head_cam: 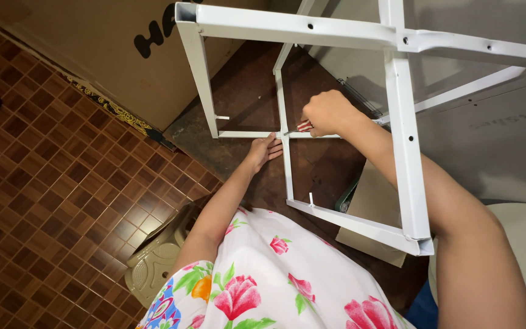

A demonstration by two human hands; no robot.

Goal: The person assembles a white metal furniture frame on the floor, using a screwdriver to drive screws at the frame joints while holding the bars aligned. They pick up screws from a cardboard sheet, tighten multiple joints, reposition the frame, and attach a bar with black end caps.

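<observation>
At nine o'clock the floor [44, 183] is small glossy brown tiles in a grid, and a beige moulded plastic stool [153, 262] with a ribbed, patterned top sits at about seven o'clock. A large brown cardboard box [92, 49], matt and flat-sided, leans across the eleven o'clock corner.

The white metal frame [406, 158] fills the middle and runs to two o'clock: painted angle-iron bars with drilled holes, smooth and hard-edged, standing over a dark worn mat. Its lower joint, where a thin upright meets a crossbar, lies at the centre of view.

The left hand [264, 151] lies open, fingers spread flat, pressing against the crossbar just under that joint and gripping nothing. To do this fastening well, it seems wise to keep that palm firm so the thin bars cannot slide apart, and to keep the fingertips off the sharp edges.

The right hand [327, 113], just toward one o'clock of the joint, is curled shut around a small tool with a red-and-white striped handle [304, 126], its tip pointing at the joint. I judge the tool should stay square to the hole, turned with steady wrist pressure, not forced.

At four o'clock a flat cardboard piece [375, 207] lies under the frame, and floral cotton clothing [275, 286] covers six o'clock.
</observation>
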